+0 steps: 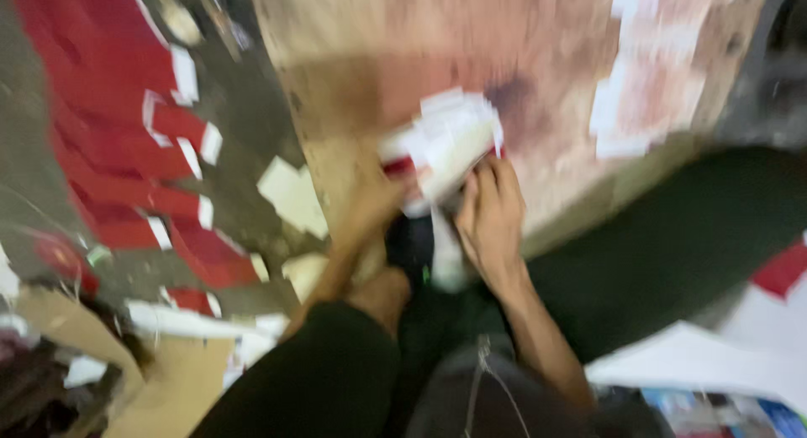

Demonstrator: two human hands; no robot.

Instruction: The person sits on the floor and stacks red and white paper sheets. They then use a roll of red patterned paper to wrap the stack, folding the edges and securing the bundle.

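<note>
In the head view, blurred by motion, you sit low with your dark-trousered knees drawn up, so both arms reach forward between them to the near edge of a worn wooden board. That puts the work right under your eyes.

Your right hand is curled, its fingers closed over the lower edge of a bundle of white paper pieces, which rests on the board at its front edge. The grip from below seems meant to keep the loose sheets from sliding apart.

Your left hand comes in from the other side and presses against the bundle's left end, where a strip of red shows; how far its fingers are bent you cannot tell through the blur. Squeezing from both sides would square the stack.

To your left, red sheets with white ends lie fanned over the floor, near at hand. More pale pieces sit on the board's far right, well apart from the bundle.
</note>
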